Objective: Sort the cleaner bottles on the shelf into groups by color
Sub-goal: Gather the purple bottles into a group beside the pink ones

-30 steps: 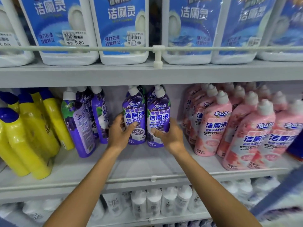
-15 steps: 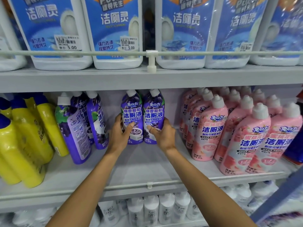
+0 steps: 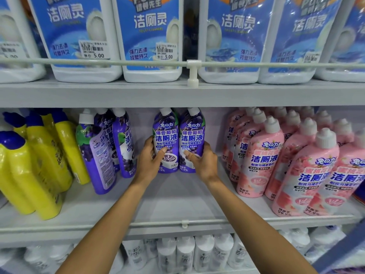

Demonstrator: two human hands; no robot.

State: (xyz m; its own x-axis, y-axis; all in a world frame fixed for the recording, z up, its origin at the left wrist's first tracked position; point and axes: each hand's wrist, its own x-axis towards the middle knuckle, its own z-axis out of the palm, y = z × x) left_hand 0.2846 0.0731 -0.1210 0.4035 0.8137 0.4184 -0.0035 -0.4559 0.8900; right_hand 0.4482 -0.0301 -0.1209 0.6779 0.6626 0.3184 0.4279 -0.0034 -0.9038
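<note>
5 purple btls (image 3: 166,135), 4+ yellow btls (image 3: 44,155), 10+ pink btls (image 3: 263,163), 6 blue-label jugs (image 3: 151,36)

Middle shelf: grey painted metal board (image 3: 177,200), thin rail (image 3: 246,221) along the front edge.
Left end: yellow plastic bottles with blue caps (image 3: 37,167), tilted, packed against one another.
Just beside them: three purple plastic bottles with white caps (image 3: 98,155), also tilted.
Centre, toward the back: purple pair (image 3: 178,143) of the same kind, upright, sides touching.
Right end: pink plastic bottles with white caps (image 3: 276,155), upright in close rows.
Upper shelf (image 3: 118,93): white jugs with blue labels (image 3: 150,40).
Lower shelf: white bottles (image 3: 183,252), blurred.
</note>
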